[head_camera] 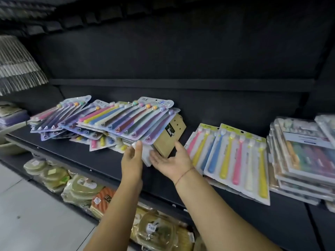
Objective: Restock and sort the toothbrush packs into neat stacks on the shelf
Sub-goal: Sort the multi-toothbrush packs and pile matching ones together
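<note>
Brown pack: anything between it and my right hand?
Nothing visible. The right hand lies open at the brown pack, by its front corner. But the tilted pile of toothbrush packs rests on top of it, the left hand touching the pile's edge.

Green wrapped packs (54,175) and an orange pack (104,198) lie below; a purple stack (13,116), perhaps cloths, sits left.

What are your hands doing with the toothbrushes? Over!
Left hand: thumb on tilted pile front edge, fingers hidden. Right hand open, palm up under brown card packs. Neighbour packs close on right.
</note>
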Available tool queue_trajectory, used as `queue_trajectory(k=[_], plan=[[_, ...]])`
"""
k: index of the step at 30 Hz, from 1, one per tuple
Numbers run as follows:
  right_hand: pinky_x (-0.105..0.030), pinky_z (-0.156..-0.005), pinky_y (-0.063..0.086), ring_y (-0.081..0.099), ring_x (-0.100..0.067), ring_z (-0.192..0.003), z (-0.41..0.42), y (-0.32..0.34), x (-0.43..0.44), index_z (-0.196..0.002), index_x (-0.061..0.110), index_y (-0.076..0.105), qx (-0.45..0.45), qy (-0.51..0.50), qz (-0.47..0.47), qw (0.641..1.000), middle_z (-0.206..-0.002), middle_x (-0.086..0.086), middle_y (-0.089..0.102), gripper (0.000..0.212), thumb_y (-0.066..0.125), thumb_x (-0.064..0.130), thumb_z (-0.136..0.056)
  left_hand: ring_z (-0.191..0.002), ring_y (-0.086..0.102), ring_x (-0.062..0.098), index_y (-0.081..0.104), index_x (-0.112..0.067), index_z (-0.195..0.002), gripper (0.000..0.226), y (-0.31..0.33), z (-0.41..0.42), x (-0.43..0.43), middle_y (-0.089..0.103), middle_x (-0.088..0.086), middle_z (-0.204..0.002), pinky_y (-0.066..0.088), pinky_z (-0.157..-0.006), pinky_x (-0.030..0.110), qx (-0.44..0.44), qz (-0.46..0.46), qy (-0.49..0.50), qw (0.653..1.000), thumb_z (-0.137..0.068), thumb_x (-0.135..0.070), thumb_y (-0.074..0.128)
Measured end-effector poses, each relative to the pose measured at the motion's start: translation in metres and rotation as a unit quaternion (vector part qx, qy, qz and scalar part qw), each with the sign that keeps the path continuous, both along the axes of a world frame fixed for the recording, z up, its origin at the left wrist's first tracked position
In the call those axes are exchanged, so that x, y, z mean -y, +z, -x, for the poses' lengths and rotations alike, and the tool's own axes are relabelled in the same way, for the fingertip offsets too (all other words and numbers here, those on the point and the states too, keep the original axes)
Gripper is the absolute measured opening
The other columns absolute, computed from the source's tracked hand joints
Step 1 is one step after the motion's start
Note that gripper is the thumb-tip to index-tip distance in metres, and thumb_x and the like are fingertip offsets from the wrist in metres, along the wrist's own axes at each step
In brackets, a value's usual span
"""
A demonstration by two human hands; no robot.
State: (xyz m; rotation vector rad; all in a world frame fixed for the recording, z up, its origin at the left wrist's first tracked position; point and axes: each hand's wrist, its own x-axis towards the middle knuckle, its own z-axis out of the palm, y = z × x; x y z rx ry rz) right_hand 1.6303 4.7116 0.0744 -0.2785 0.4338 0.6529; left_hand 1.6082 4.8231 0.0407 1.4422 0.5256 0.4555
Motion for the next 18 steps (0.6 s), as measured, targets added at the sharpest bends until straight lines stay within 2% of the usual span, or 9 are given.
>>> queue_trajectory(k=[1,3,5,7,10,14,16,18], plan=[[-0.038,-0.095,0.047,0.053,-0.031,-0.123,-0.004,0.0,-0.005,-0.13,0.001,0.05,-0.019,-0.01,-0.007,1.0,-0.129,-0.019,0.053,0.059,0.06,0.045,-0.092,-0.114,0.061,0.02,0.064,-0.012,-0.115,0.044,-0.001,0.0,0.0,0.066,0.003,-0.121,0.047,-0.103,0.041,0.009,-0.003,-0.001,1.0,-0.094,-0.05,0.056],[-0.032,-0.071,0.049,0.061,-0.025,-0.09,-0.008,0.001,-0.012,-0.11,0.0,0.054,-0.061,-0.029,-0.024,0.997,-0.102,-0.017,0.058,0.053,0.062,0.048,-0.089,-0.11,0.064,0.018,0.066,-0.014,-0.113,0.038,-0.004,-0.001,-0.002,0.069,0.001,-0.115,0.05,-0.101,0.04,0.02,-0.002,0.011,1.0,-0.091,-0.045,0.063],[-0.024,-0.059,0.044,0.055,-0.018,-0.067,-0.012,0.002,-0.018,-0.096,0.001,0.051,-0.102,-0.049,-0.041,0.993,-0.085,-0.012,0.055,0.052,0.062,0.051,-0.088,-0.106,0.066,0.017,0.068,-0.015,-0.111,0.034,-0.004,-0.003,-0.004,0.071,0.001,-0.111,0.052,-0.098,0.039,0.026,0.01,0.033,0.999,-0.089,-0.041,0.068],[-0.019,-0.049,0.037,0.046,-0.011,-0.052,-0.018,0.003,-0.021,-0.087,0.004,0.049,-0.129,-0.06,-0.044,0.989,-0.069,-0.006,0.051,0.05,0.06,0.053,-0.089,-0.099,0.068,0.018,0.07,-0.017,-0.102,0.025,-0.001,-0.004,-0.003,0.073,0.001,-0.102,0.054,-0.094,0.038,0.032,0.002,0.053,0.998,-0.087,-0.037,0.071],[-0.016,-0.04,0.027,0.035,-0.009,-0.031,-0.022,0.003,-0.02,-0.065,0.012,0.042,-0.113,-0.057,-0.021,0.992,-0.04,0.002,0.038,0.048,0.056,0.048,-0.094,-0.092,0.068,0.016,0.069,-0.02,-0.092,0.02,0.0,-0.001,0.003,0.072,0.0,-0.095,0.055,-0.09,0.037,0.026,-0.039,0.057,0.997,-0.085,-0.038,0.074],[-0.014,-0.033,0.021,0.027,-0.008,-0.023,-0.012,0.003,-0.014,-0.058,0.015,0.037,-0.052,-0.039,-0.007,0.998,-0.036,0.005,0.032,0.05,0.055,0.042,-0.097,-0.094,0.068,0.016,0.072,-0.014,-0.104,0.032,0.001,0.014,0.017,0.073,0.001,-0.098,0.055,-0.091,0.038,0.036,-0.068,0.084,0.994,-0.086,-0.041,0.071],[-0.014,-0.033,0.022,0.029,-0.007,-0.025,-0.002,0.007,-0.007,-0.06,0.015,0.038,-0.027,-0.041,-0.006,0.999,-0.038,0.005,0.034,0.048,0.056,0.04,-0.097,-0.09,0.069,0.015,0.072,-0.015,-0.102,0.028,0.005,0.021,0.026,0.073,-0.003,-0.092,0.055,-0.088,0.034,0.047,-0.068,0.096,0.992,-0.088,-0.04,0.069],[-0.014,-0.034,0.023,0.031,-0.007,-0.028,0.01,0.012,0.005,-0.063,0.013,0.043,-0.001,-0.049,0.009,0.999,-0.042,0.004,0.037,0.044,0.058,0.038,-0.096,-0.076,0.068,0.007,0.07,-0.022,-0.093,0.017,0.008,0.03,0.036,0.072,-0.01,-0.077,0.056,-0.081,0.032,0.057,-0.056,0.106,0.991,-0.089,-0.039,0.069]])
